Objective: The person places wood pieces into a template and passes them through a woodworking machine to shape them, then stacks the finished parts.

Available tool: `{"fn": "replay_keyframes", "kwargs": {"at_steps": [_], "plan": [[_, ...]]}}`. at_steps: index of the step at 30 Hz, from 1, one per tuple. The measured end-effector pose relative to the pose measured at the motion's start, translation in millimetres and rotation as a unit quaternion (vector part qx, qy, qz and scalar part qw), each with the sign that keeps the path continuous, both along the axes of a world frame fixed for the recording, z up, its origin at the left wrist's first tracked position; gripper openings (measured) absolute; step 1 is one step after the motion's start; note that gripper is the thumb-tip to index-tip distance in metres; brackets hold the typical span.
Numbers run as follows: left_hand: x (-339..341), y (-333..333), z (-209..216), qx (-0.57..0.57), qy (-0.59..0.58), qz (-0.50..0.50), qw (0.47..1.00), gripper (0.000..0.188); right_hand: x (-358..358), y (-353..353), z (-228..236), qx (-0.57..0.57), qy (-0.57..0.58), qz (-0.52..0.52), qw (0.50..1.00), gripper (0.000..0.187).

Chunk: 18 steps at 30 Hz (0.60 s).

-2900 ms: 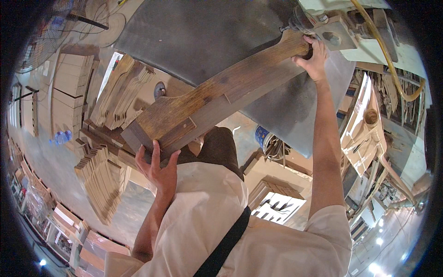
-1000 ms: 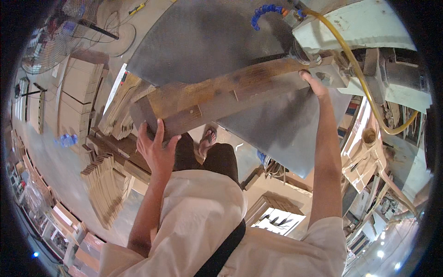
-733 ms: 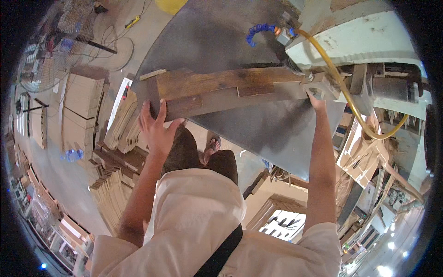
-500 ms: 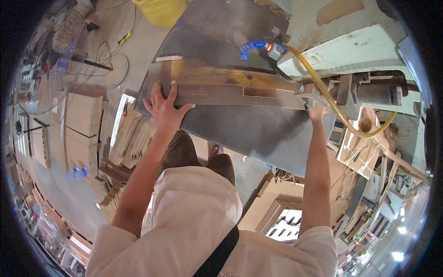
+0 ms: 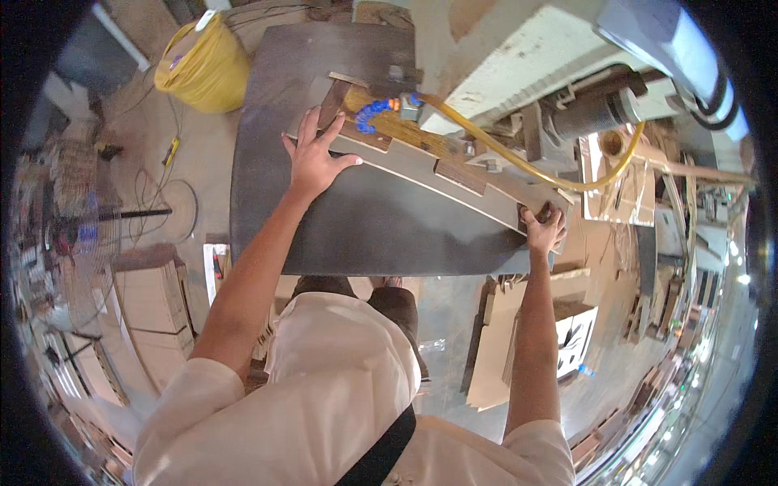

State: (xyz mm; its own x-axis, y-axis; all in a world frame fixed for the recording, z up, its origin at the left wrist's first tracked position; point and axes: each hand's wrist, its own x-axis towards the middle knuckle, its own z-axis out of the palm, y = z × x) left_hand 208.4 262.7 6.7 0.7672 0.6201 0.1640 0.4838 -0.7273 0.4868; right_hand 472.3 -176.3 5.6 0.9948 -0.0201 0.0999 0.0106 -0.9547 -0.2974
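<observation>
Long notched wooden board [image 5: 438, 174] lying flat on dark grey steel machine table [image 5: 365, 227], beneath blue-and-yellow coolant hose [image 5: 486, 142]. Left hand [image 5: 314, 158] spread open, pressing board's far-left end; right hand [image 5: 543, 231] curled around board's right end.

Both arms reach forward, left hand [image 5: 314, 162] spread flat, right hand [image 5: 544, 230] seemingly curled in a grip.

The wooden board [image 5: 454, 174] is pale tan with darker brown patches. The machine table [image 5: 365, 219] is dull grey. The hose [image 5: 527, 162] is yellow, its nozzle [image 5: 374, 113] blue; the sack [image 5: 203, 73] is yellow.
</observation>
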Motion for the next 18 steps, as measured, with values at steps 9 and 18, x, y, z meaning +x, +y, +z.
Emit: {"fn": "replay_keyframes", "kwargs": {"at_steps": [9, 18], "plan": [[32.7, 1.8, 1.1, -0.005, -0.004, -0.125, 0.992, 0.087, -97.1, -52.0, 1.6, 0.015, 0.006, -0.13, 0.991, 0.09], [33.5, 10.9, -6.4, 0.021, -0.043, -0.179, 0.983, 0.084, -178.9, -39.5, 9.9, -0.002, -0.018, -0.202, 0.979, 0.085]]}}
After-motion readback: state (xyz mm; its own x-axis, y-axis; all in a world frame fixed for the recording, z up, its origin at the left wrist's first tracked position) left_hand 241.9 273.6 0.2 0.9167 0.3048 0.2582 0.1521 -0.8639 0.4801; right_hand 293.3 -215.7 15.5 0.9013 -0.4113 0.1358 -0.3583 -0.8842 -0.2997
